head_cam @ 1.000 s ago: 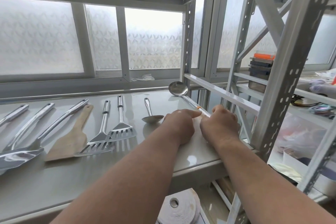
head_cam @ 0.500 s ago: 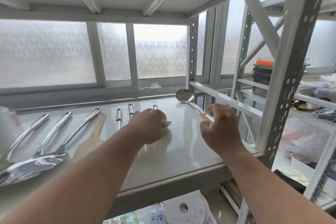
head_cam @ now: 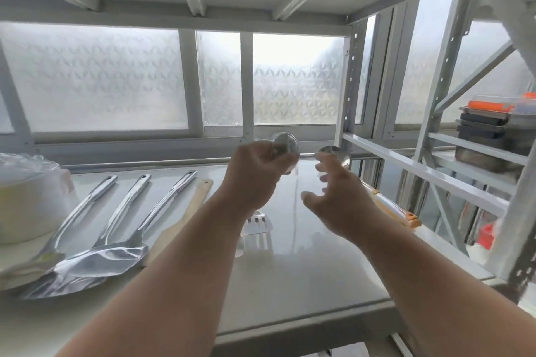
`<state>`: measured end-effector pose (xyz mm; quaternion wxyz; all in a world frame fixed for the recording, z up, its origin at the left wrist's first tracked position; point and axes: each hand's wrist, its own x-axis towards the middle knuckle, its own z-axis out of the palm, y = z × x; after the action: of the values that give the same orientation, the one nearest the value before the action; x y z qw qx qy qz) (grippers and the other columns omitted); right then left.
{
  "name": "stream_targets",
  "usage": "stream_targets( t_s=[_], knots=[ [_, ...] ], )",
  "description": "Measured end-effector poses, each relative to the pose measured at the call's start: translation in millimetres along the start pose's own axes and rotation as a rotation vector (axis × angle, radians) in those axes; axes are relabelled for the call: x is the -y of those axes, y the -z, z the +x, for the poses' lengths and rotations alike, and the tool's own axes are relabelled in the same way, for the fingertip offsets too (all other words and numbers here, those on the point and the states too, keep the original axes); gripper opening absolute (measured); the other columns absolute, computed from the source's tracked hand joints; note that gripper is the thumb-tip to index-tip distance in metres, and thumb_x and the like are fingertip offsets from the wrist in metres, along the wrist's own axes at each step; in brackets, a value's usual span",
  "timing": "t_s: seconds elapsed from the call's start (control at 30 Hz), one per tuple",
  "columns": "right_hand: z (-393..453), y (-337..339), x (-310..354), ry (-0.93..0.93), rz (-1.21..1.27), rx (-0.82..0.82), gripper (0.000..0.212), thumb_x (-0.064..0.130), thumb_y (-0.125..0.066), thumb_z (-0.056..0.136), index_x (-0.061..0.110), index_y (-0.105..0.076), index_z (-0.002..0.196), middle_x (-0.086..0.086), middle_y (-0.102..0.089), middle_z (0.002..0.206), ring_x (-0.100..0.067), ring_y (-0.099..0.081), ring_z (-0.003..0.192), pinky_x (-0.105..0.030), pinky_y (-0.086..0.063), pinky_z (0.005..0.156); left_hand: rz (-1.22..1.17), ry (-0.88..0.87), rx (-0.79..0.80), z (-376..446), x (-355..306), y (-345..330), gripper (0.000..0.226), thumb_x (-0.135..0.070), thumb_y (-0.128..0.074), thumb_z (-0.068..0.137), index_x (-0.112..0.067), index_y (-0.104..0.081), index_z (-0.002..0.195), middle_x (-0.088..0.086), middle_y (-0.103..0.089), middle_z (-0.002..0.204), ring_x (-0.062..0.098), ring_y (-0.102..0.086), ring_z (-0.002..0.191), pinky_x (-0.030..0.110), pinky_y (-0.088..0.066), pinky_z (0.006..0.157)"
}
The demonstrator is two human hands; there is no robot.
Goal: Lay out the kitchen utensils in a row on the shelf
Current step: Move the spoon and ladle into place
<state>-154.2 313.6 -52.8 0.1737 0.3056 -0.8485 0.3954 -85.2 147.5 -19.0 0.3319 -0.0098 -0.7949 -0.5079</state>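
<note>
My left hand (head_cam: 255, 180) is raised above the white shelf (head_cam: 304, 284) and closed on a small steel spoon (head_cam: 285, 146), whose bowl sticks up past my fingers. Beside it my right hand (head_cam: 333, 194) hovers with fingers spread and holds nothing. A steel ladle (head_cam: 390, 207) with an orange-trimmed handle lies along the shelf's right edge, partly behind my right hand. In a row at left lie three steel turners (head_cam: 127, 211), a wooden spatula (head_cam: 185, 217) and a slotted turner (head_cam: 256, 224) mostly hidden by my left arm.
A white pot (head_cam: 29, 200) under plastic wrap stands at the shelf's far left. Frosted windows close off the back. Perforated metal uprights (head_cam: 519, 211) and a rail (head_cam: 420, 174) bound the right side, with stacked trays (head_cam: 493, 133) on the shelving beyond.
My left hand has taken the small spoon off the shelf and lifted it. My right hand has left the ladle handle, risen and spread its fingers. The view has tilted upward.
</note>
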Motion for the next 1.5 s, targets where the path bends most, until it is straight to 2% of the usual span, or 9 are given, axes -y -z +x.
stream_targets(
  t_s=[0.13, 0.43, 0.7, 0.8, 0.9, 1.07, 1.23, 1.4, 1.5],
  knots=[
    [12, -28, -2, -0.003, 0.016, -0.075, 0.05, 0.028, -0.081, 0.083, 0.023, -0.06, 0.128, 0.003, -0.069, 0.11, -0.022, -0.065, 0.102, -0.038, -0.052, 0.091, -0.419, 0.125, -0.061, 0, -5, 10, 0.013, -0.025, -0.078, 0.094, -0.013, -0.079, 0.088, 0.011, -0.081, 0.089, 0.021, -0.077, 0.083, 0.033, -0.053, 0.071],
    [11, -28, -24, -0.08, -0.099, -0.188, 0.013, 0.022, -0.063, 0.098, 0.02, -0.064, 0.085, 0.002, -0.066, 0.075, -0.027, -0.059, 0.077, -0.032, -0.04, 0.066, -0.865, 0.188, -0.102, 3, -18, 11, 0.028, -0.038, -0.073, 0.095, -0.011, -0.079, 0.092, 0.013, -0.079, 0.094, 0.021, -0.076, 0.084, 0.027, -0.055, 0.072],
    [-26, 3, -8, 0.024, 0.128, -0.214, 0.02, 0.019, -0.051, 0.106, 0.025, -0.068, 0.098, 0.009, -0.07, 0.08, -0.008, -0.064, 0.076, -0.022, -0.048, 0.068, 0.155, 0.077, 0.23, -13, -2, -29, 0.061, -0.06, -0.083, 0.082, -0.022, -0.073, 0.129, -0.008, -0.075, 0.117, 0.003, -0.074, 0.102, 0.024, -0.056, 0.085],
    [-41, 21, -18, -0.017, 0.162, -0.211, 0.017, 0.016, -0.053, 0.102, 0.026, -0.066, 0.096, 0.008, -0.066, 0.07, -0.011, -0.061, 0.062, -0.032, -0.052, 0.061, 0.122, 0.134, 0.327, -19, -2, -57, 0.062, -0.057, -0.081, 0.083, -0.012, -0.071, 0.126, 0.001, -0.081, 0.102, 0.013, -0.077, 0.093, 0.037, -0.061, 0.091],
    [-44, 39, -28, -0.099, 0.061, -0.189, 0.017, 0.022, -0.054, 0.099, 0.026, -0.061, 0.084, 0.0, -0.064, 0.061, -0.023, -0.064, 0.056, -0.044, -0.056, 0.06, -0.08, 0.278, 0.334, -14, -19, -78, 0.019, -0.018, -0.068, 0.101, 0.0, -0.072, 0.103, 0.016, -0.08, 0.087, 0.023, -0.072, 0.076, 0.036, -0.059, 0.075],
    [-37, 50, -30, -0.251, 0.023, -0.059, 0.02, 0.021, -0.056, 0.098, 0.018, -0.068, 0.082, -0.005, -0.067, 0.064, -0.027, -0.066, 0.055, -0.039, -0.056, 0.053, -0.165, 0.468, 0.275, -3, -29, -99, 0.006, -0.005, -0.073, 0.092, -0.009, -0.068, 0.093, 0.028, -0.079, 0.1, 0.028, -0.076, 0.077, 0.036, -0.063, 0.074],
    [-40, 37, -35, -0.234, -0.1, 0.038, 0.017, 0.026, -0.06, 0.094, 0.018, -0.074, 0.088, -0.002, -0.071, 0.079, -0.024, -0.062, 0.08, -0.032, -0.041, 0.068, -0.032, 0.502, 0.227, -2, 5, -105, 0.036, 0.004, -0.08, 0.073, -0.015, -0.055, 0.056, 0.013, -0.055, 0.06, 0.018, -0.044, 0.046, 0.025, -0.036, 0.047],
    [-55, 36, -26, -0.123, -0.273, -0.026, 0.025, 0.033, -0.064, 0.092, 0.018, -0.078, 0.105, -0.005, -0.073, 0.104, -0.024, -0.066, 0.102, -0.03, -0.046, 0.085, 0.164, 0.437, 0.192, 11, 21, -109, 0.016, -0.007, -0.081, 0.071, -0.005, -0.067, 0.062, 0.013, -0.064, 0.055, 0.026, -0.059, 0.05, 0.042, -0.056, 0.055],
    [-64, 39, -22, -0.118, -0.366, 0.043, 0.024, 0.029, -0.059, 0.09, 0.015, -0.079, 0.095, -0.004, -0.071, 0.095, -0.023, -0.064, 0.092, -0.032, -0.049, 0.08, 0.396, 0.297, 0.247, 13, 20, -111, 0.009, -0.017, -0.08, 0.083, -0.01, -0.078, 0.087, 0.012, -0.079, 0.091, 0.031, -0.075, 0.087, 0.036, -0.062, 0.082]
  ],
)
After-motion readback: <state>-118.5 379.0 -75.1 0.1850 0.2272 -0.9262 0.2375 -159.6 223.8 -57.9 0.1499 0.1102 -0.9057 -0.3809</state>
